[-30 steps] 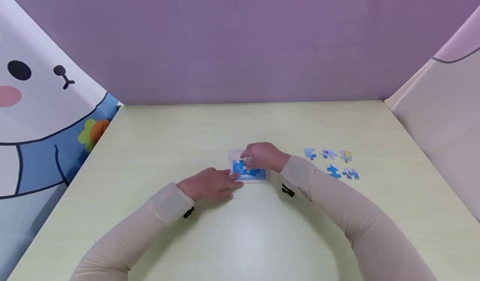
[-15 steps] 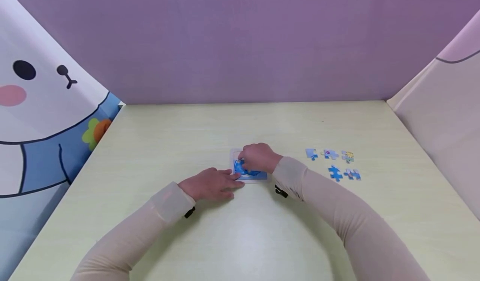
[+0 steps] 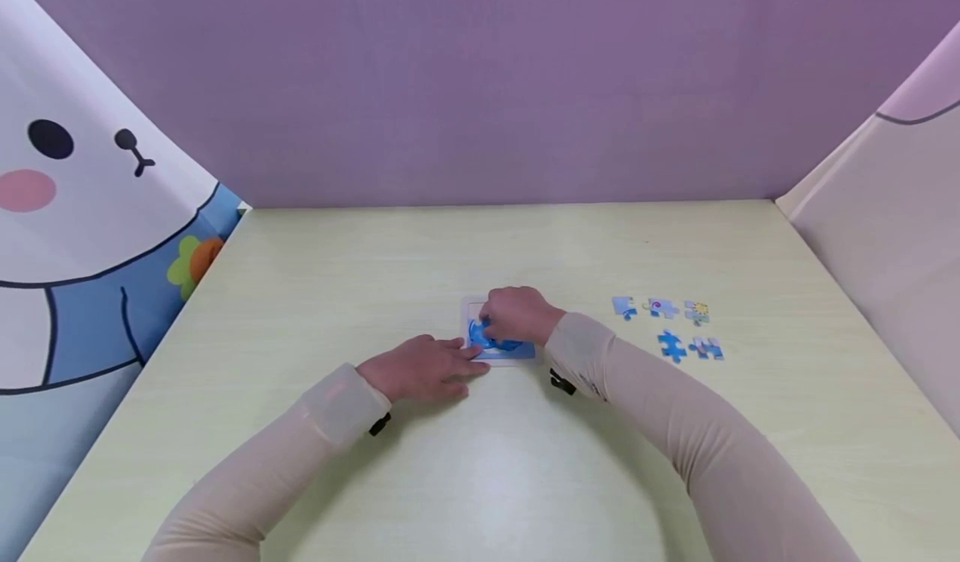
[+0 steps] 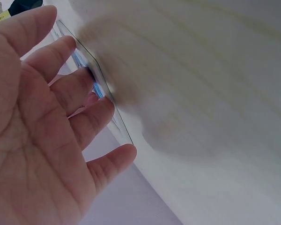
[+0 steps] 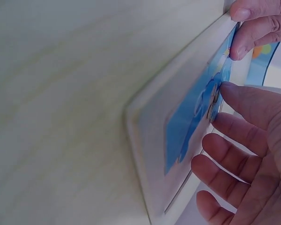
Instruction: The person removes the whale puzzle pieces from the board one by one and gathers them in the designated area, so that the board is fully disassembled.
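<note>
A small puzzle tray (image 3: 471, 308) with a pale border and a partly assembled blue picture lies flat mid-table. Over the picture, my right hand (image 3: 519, 313) pinches a blue jigsaw piece (image 5: 213, 102) between thumb and index finger, right at the picture's surface. The other right fingers are loosely bent. My left hand (image 3: 420, 368) lies spread at the tray's near left corner, its extended fingertips (image 4: 107, 106) on the tray's edge. In the head view, the right hand hides much of the picture's upper right.
To the right lie several loose jigsaw pieces in two rows, among them a solid blue piece (image 3: 672, 345) and one with a yellow sun (image 3: 697, 312). A purple backdrop (image 3: 510, 87) rises behind the table (image 3: 360, 270), with printed cloth at both sides.
My right hand has shifted slightly left over the tray, mostly in the first half second, and stays almost still after that. The left hand keeps its place on the tray's corner.
</note>
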Tool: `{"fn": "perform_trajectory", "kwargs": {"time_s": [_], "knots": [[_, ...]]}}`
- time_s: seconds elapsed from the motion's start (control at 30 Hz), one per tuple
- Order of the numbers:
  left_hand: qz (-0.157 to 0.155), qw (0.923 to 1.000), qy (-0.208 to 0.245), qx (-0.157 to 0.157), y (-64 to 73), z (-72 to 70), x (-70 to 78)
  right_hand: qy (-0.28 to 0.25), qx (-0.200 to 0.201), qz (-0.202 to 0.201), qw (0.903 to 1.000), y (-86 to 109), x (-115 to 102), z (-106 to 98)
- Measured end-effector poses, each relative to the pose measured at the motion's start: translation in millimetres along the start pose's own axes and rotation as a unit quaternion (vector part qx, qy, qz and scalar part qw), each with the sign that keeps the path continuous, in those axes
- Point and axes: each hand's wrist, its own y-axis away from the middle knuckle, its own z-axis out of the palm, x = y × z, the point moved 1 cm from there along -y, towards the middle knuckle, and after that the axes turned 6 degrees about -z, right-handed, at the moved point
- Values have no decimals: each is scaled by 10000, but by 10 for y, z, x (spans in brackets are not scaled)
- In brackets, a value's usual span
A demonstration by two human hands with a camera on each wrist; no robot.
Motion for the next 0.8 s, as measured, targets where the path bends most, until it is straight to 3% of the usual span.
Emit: {"fn": "perform_trajectory", "kwargs": {"time_s": [0.23, 0.47, 0.8], "knots": [[-22, 10000, 79, -11, -12, 1, -1, -993, 121, 259, 9946, 6, 39, 4], [-99, 9998, 131, -80, -23, -1, 3, -2267, 633, 278, 9715, 57, 53, -9], [48, 9999, 159, 33, -17, -8, -17, -2656, 910, 92, 9597, 71, 22, 13]]}}
